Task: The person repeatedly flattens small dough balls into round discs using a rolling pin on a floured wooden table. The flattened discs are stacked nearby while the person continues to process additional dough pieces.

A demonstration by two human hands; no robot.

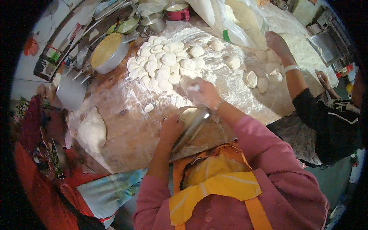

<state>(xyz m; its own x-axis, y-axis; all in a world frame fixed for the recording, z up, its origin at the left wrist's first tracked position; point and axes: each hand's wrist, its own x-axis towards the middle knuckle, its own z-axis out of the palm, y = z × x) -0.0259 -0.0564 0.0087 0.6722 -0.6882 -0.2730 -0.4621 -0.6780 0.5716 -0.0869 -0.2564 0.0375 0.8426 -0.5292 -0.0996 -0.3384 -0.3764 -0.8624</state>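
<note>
In the head view, my left hand (171,129) is at the left rim of a tilted metal bowl (191,132) near the table's front edge, its fingers closed on the rim beside something pale inside. My right hand (204,93) is blurred above the bowl, at the lower right edge of a heap of floured dough balls (164,60). Something whitish shows at its fingers; whether it is held is unclear. A small dough scrap (149,108) lies left of my hands. At the far left, a large dough lump (92,130) rests on the floured wooden table (129,146).
A co-worker's hand (276,41) is by an open flour bag (244,23) at right; another person's hand (323,79) is farther right. A person at left holds a blurred cleaver-like blade (72,92). A round pan with yellow contents (110,53) and a red pot (177,13) stand behind.
</note>
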